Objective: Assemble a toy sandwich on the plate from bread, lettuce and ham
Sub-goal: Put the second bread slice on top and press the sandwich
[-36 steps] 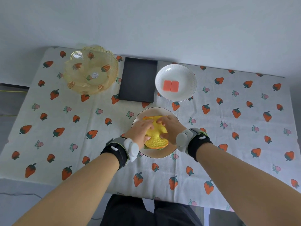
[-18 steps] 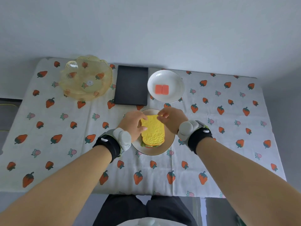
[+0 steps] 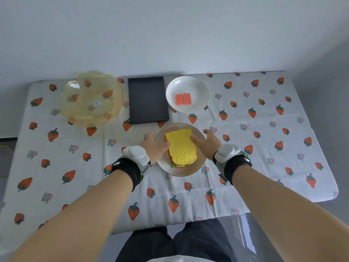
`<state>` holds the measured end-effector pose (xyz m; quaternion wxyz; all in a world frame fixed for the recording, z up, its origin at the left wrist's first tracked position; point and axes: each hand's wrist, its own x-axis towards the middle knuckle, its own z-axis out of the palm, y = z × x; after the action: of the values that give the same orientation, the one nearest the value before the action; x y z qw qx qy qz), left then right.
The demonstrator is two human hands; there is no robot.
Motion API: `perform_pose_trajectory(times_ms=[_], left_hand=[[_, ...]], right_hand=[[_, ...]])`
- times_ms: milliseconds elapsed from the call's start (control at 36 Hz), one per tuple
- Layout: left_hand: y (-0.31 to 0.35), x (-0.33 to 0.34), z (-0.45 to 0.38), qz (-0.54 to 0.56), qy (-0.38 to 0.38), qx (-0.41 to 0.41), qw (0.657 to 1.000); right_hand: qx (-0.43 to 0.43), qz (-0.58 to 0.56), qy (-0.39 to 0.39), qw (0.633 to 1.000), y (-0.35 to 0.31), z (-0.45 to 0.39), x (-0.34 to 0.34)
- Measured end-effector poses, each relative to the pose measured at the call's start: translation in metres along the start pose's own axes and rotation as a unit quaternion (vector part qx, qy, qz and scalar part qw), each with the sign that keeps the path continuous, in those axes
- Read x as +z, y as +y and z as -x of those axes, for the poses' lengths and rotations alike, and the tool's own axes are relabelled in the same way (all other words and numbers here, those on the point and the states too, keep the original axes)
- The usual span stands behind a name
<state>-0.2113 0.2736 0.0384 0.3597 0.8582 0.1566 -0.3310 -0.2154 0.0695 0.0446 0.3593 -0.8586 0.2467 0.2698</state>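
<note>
Head view shows my left grip (image 3: 154, 145) and right grip (image 3: 208, 142) both spread open, holding nothing, one on each side of the sandwich (image 3: 180, 146). The sandwich lies between them on the plate (image 3: 187, 172), yellow bread slice on top, with lettuce (image 3: 174, 165) and a thin red layer peeking out at the edge nearest me. My left fingertips seem to touch the bread's side; the right fingers rest at its other edge. Beyond my grips on the worktop (image 3: 245, 167) sit a white bowl (image 3: 200, 87) with two pink ham pieces (image 3: 183, 99), a black tray (image 3: 148, 100) and a yellow glass bowl (image 3: 92, 99).
</note>
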Motion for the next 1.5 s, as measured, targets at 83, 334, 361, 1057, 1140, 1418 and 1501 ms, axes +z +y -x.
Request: perform_pose_trajectory(times_ms=[83,334,361,1057,1140,1418,1501], left_hand=[[-0.002,0.009,-0.005,0.013,-0.035,-0.032,0.999],[0.002,0.02,-0.014,-0.049,0.0,0.03,0.998],[0.007,0.02,-0.011,-0.043,0.008,0.037,0.998],[0.238,0.083,-0.076,0.038,0.057,0.082,0.994],[0.262,0.094,-0.101,0.074,0.068,0.068,0.993],[0.289,0.115,-0.147,0.102,0.075,0.057,0.99],[0.289,0.117,-0.153,0.092,0.079,0.056,0.991]], right_hand=[[0.016,-0.022,-0.017,0.999,0.006,0.0,0.007],[0.016,-0.04,0.001,0.999,0.016,-0.005,0.005],[0.015,-0.043,0.006,0.999,0.017,-0.004,0.002],[-0.016,-0.061,0.127,0.99,0.032,-0.122,-0.188],[-0.014,-0.054,0.135,0.989,0.034,-0.153,-0.206],[-0.012,-0.054,0.116,0.992,0.044,-0.21,-0.221],[-0.008,-0.059,0.103,0.993,0.048,-0.216,-0.217]])
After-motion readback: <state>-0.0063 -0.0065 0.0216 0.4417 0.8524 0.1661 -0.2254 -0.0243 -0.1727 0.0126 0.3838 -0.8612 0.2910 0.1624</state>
